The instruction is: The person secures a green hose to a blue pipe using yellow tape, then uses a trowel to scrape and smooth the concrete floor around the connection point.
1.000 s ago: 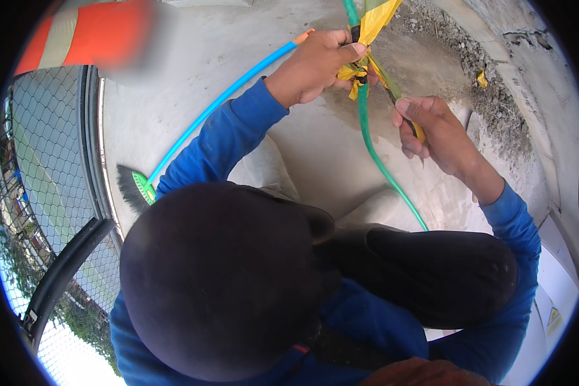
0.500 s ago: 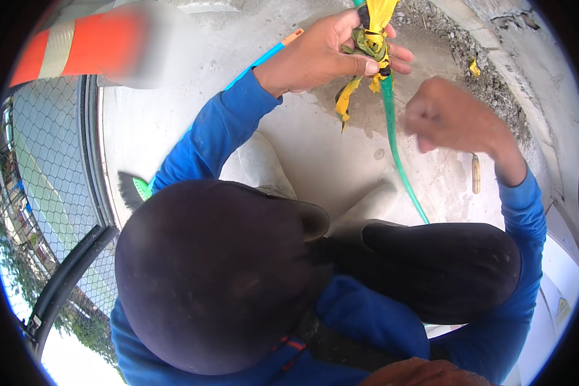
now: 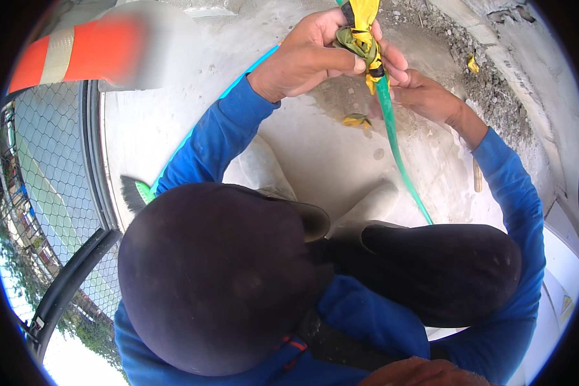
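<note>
My left hand [image 3: 309, 56] grips a green hose [image 3: 394, 138] at a joint wound with yellow strips [image 3: 365, 18] and black tape. A crumpled green and yellow knot [image 3: 359, 44] bulges beside my thumb. My right hand [image 3: 424, 96] is at the right side of the hose, just below the wrapped joint, its fingers bent inward. Those fingertips are partly behind the hose and blurred, so what they hold is hidden. A blurred yellow and dark strip [image 3: 356, 121] shows below the joint; whether it hangs or lies on the floor I cannot tell.
A wooden-handled tool [image 3: 477, 175] lies on the concrete at right. Rubble and a yellow scrap [image 3: 473, 64] line the wall base. A green brush with dark bristles [image 3: 137, 192] is at left, near a mesh fence [image 3: 51, 154]. An orange object [image 3: 77, 48] intrudes at upper left.
My right hand has moved up and left from apart to beside the hose. The left hand and wrapped joint have shifted slightly left. The strip dangling below the joint looks different and sits lower.
</note>
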A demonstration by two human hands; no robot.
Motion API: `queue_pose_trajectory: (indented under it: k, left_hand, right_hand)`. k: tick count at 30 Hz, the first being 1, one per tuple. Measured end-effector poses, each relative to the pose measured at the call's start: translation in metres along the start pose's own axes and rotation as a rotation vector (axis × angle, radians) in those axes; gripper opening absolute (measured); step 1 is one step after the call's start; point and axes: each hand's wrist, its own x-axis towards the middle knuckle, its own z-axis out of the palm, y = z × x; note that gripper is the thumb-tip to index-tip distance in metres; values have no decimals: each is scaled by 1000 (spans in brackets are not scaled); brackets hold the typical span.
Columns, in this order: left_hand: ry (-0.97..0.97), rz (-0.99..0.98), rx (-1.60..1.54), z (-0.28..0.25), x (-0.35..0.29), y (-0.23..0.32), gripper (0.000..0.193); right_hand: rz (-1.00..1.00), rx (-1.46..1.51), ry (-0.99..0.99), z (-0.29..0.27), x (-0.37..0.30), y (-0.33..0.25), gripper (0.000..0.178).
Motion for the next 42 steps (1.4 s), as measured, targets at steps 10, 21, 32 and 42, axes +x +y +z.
queue_pose_trajectory:
  k: [10, 21, 32, 42]
  left_hand:
    - [282, 46, 334, -6, -2, -24, 23]
    - [284, 68, 366, 11, 20, -15, 43]
    - [279, 66, 413, 5, 2, -15, 51]
    - [321, -68, 228, 8, 1, -10, 46]
  right_hand:
    - [40, 279, 281, -32, -36, -55, 31]
    - [-30, -74, 459, 81, 4, -19, 35]
    - [416, -582, 216, 2, -19, -109, 27]
    - [16, -307, -105, -9, 20, -31, 33]
